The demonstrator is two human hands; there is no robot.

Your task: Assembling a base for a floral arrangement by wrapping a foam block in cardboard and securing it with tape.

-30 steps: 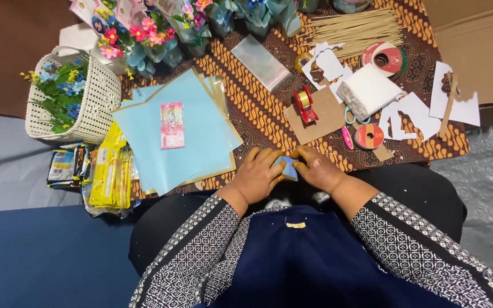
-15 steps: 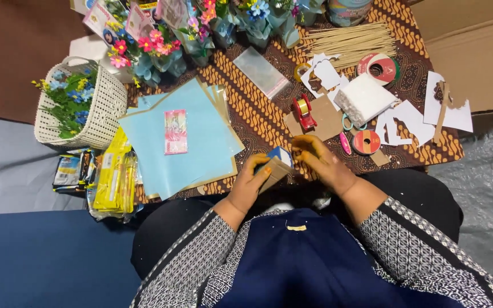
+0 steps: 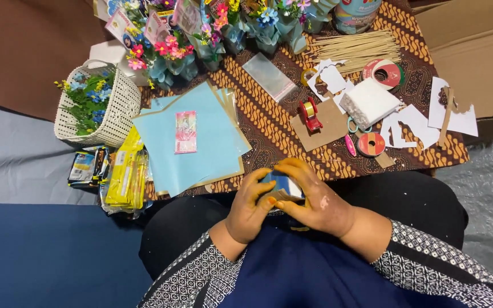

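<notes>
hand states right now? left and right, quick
Left hand: closed on the small blue folded paper piece, gripping its left side.
Right hand: closed on the same piece, fingers curled over its top.

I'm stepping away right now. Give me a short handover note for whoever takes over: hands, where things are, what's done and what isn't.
Left hand and right hand together grip a small blue folded paper piece over the lap, at the table's near edge.
The stack of blue sheets lies on the patterned cloth, a pink packet on top.
The red tape dispenser and bamboo sticks lie untouched.
Done: the piece is partly folded. Left: it is unfinished.
</notes>
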